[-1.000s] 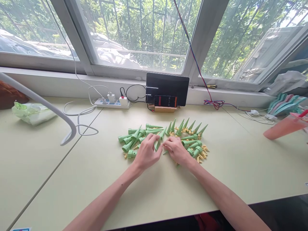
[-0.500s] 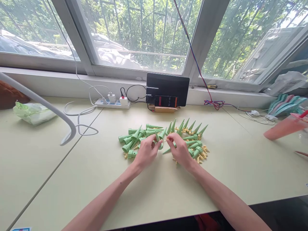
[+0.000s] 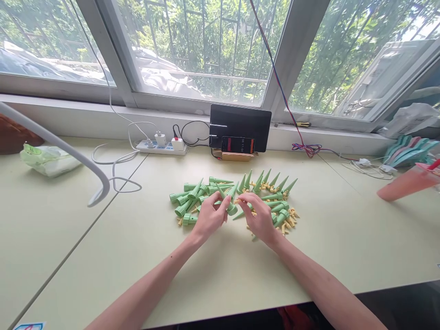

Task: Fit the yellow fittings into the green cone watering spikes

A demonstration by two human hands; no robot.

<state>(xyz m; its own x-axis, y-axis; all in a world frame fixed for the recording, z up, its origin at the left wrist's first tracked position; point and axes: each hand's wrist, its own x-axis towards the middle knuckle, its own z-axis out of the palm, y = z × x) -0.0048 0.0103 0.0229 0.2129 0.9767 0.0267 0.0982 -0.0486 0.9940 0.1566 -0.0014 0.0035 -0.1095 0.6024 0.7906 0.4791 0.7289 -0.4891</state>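
Observation:
My left hand [image 3: 211, 213] is closed on a green plastic spike [image 3: 232, 209], its tip pointing up and left and its capped end toward my right hand. My right hand [image 3: 257, 213] pinches a small yellow plastic piece [image 3: 237, 201] between thumb and fingertips, close beside that spike but apart from it. Left of my hands lies a heap of green spikes [image 3: 187, 199]. On the right more spikes [image 3: 282, 215] lie among loose yellow pieces [image 3: 291, 222]. Behind my right hand several spikes [image 3: 271, 176] stand in a curved row, points up, with yellow parts at their bases.
A phone [image 3: 237, 145] leans on a dark tablet [image 3: 254, 119] at the back. A power strip [image 3: 161, 147] with cables lies left of it. A grey curved lamp arm [image 3: 92, 172] reaches in from the left. At the right lies a pink drink cup [image 3: 402, 182].
My left hand has turned the spike so its capped end now shows toward the right. The yellow piece in my right fingertips shows more clearly.

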